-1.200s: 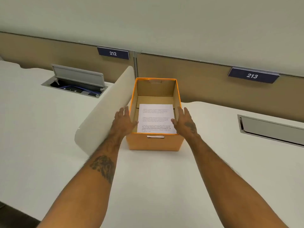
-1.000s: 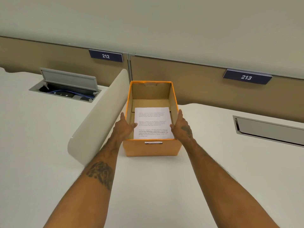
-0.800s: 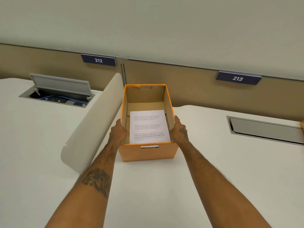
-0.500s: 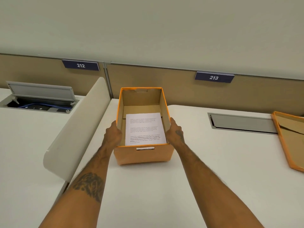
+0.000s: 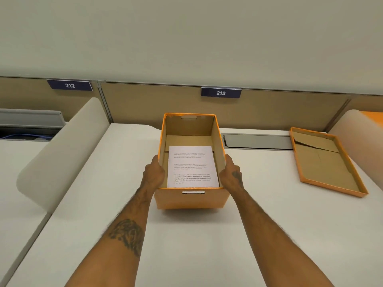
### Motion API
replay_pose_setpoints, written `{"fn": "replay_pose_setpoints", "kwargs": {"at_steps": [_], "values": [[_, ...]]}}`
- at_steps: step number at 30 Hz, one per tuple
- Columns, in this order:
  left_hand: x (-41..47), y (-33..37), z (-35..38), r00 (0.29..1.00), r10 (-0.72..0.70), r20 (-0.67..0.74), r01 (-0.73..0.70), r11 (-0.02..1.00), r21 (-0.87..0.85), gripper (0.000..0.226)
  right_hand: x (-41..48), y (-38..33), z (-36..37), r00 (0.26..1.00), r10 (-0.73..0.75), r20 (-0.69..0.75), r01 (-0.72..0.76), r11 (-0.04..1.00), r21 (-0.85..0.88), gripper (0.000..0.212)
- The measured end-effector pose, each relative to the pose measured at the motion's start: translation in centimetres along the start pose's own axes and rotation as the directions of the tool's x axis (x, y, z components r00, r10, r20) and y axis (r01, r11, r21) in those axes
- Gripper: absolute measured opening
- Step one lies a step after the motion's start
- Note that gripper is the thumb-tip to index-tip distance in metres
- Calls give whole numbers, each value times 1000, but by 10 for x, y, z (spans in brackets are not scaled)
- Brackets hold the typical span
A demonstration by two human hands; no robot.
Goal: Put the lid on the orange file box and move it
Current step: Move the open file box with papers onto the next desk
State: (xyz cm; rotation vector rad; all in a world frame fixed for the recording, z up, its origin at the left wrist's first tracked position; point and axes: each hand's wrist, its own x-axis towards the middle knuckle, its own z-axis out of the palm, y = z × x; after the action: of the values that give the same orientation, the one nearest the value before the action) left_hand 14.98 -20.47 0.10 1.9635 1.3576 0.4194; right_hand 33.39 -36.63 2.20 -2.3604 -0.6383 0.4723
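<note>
The orange file box (image 5: 190, 200) is open on top, with a printed white sheet (image 5: 192, 166) lying inside. My left hand (image 5: 153, 175) presses its left wall and my right hand (image 5: 231, 175) presses its right wall. The box hangs a little above the white desk (image 5: 186, 245), its shadow showing beneath. The orange lid (image 5: 325, 160) lies upside down on the desk at the right, its brown inside facing up, apart from the box.
A curved white divider (image 5: 62, 150) stands to the left of the box. Another divider (image 5: 356, 137) rises at the far right behind the lid. A closed grey cable hatch (image 5: 257, 141) sits behind the box. Tan back panels carry signs 212 (image 5: 70, 85) and 213 (image 5: 221, 93).
Both hands closed on the box's side walls and lifted it off the desk, carrying it to the right, away from the left divider. The lid came into view at the right.
</note>
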Motion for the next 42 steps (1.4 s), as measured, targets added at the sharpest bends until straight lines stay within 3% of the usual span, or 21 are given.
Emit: {"fn": "replay_pose_setpoints", "kwargs": {"at_steps": [8,15,32,37,42], "values": [[-90,46,77,999,-10,33,10,1000,-17,47,-35,97,-76,1000,9,-1,-9,1000,-10,54],[-131,54,104,998,8,57,-9,1000,20,46,-57,140,-100,999,32,31,-31,999,-22,59],[-140,39,104,995,3,95,-5,1000,15,50,-79,140,-99,994,101,50,-98,994,-56,67],[-143,46,101,991,7,136,-16,998,65,58,-74,143,-104,997,54,64,-51,998,-44,64],[-133,54,96,986,132,102,-150,968,201,75,-58,146,-112,994,-103,17,105,972,-211,73]]}}
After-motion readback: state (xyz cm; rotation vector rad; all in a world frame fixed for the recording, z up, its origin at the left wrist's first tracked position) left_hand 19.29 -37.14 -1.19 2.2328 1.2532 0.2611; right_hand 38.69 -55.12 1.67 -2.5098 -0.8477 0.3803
